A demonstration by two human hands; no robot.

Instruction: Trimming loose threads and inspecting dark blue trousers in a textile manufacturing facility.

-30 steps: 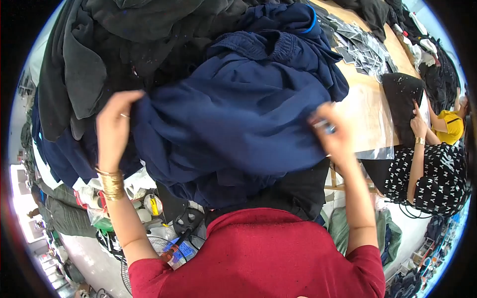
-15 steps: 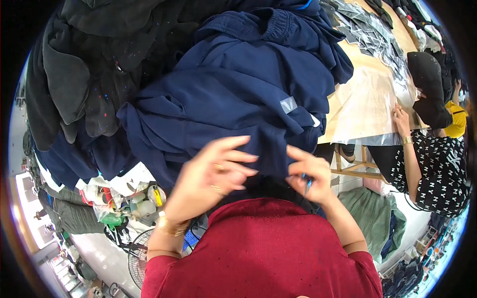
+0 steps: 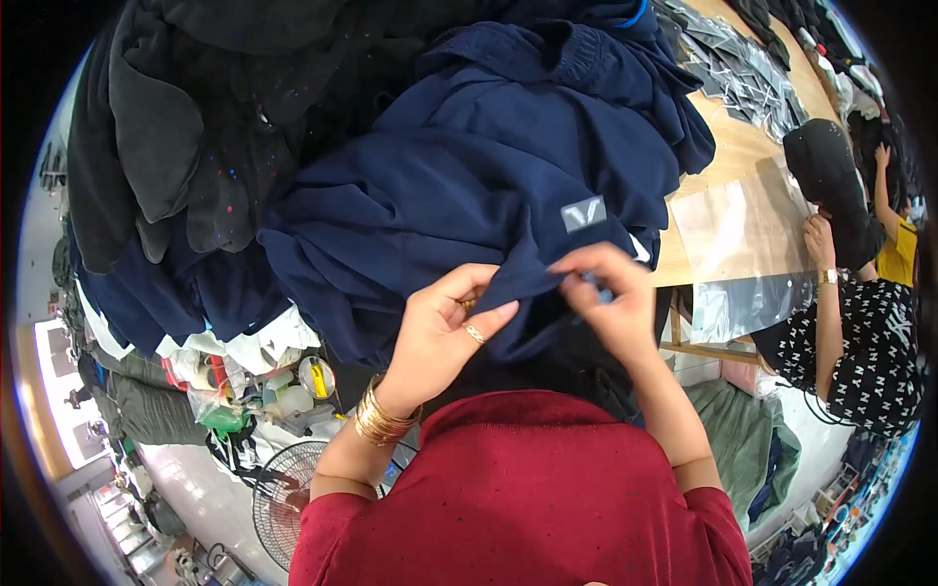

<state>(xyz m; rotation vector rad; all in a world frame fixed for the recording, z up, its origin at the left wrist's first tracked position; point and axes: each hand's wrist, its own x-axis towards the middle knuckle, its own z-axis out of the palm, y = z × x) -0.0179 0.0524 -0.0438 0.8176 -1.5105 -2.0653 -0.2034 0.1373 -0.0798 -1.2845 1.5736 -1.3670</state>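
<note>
Navy trousers (image 3: pixel 440 186) with a gathered elastic waistband lie heaped in front of me, a pale shiny patch (image 3: pixel 583 214) on the cloth. My left hand (image 3: pixel 445 332) pinches a fold of them between thumb and fingers, lifting it to a point. At the other side of this fold is my right hand (image 3: pixel 611 293), its fingers curled and slightly blurred. Inside those fingers sits a small blue tool (image 3: pixel 598 290), mostly hidden, its kind unclear. The right fingertips touch or nearly touch the raised cloth.
Dark grey garments (image 3: pixel 156 127) are piled at the left. To the right, a wooden table (image 3: pixel 723 186) carries clear plastic sheeting and many small bags. A co-worker in a patterned black top (image 3: pixel 870 352) handles dark cloth there. A fan (image 3: pixel 288 498) stands at lower left.
My left hand, loosely spread over the trousers before, has closed on a fold and raised it. The right hand has moved up to that fold. The co-worker's hand has shifted off the plastic.
</note>
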